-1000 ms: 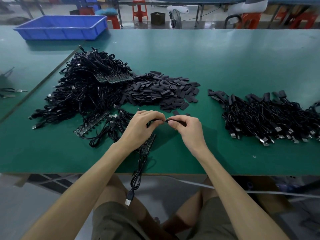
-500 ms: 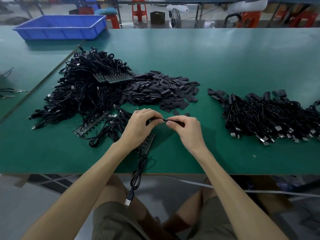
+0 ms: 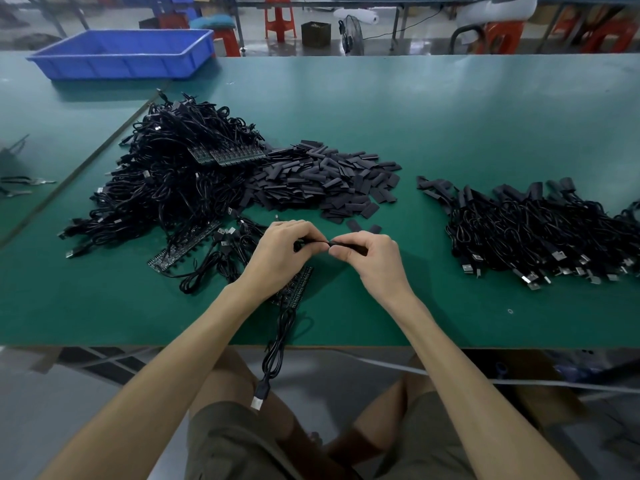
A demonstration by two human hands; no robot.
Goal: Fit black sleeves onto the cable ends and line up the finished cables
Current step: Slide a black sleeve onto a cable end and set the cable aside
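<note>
My left hand [image 3: 281, 251] pinches the end of a black cable [image 3: 277, 351] whose USB plug hangs over the table's front edge. My right hand [image 3: 372, 258] pinches a flat black sleeve [image 3: 346, 244] at that cable end; the two hands meet fingertip to fingertip. A heap of loose black sleeves [image 3: 325, 178] lies just beyond my hands. A big tangle of unsleeved cables [image 3: 173, 181] fills the left. Cables with sleeves fitted [image 3: 540, 226] lie side by side at the right.
Black comb-like strips [image 3: 183, 249] lie among the left cables and under my left wrist. A blue bin [image 3: 121, 55] stands at the far left corner. Tools [image 3: 20, 185] lie on the neighbouring table at the left. Stools and a fan stand beyond the green table [image 3: 450, 116].
Both hands stay in place; my fingers have drawn slightly closer together around the cable end and sleeve.
</note>
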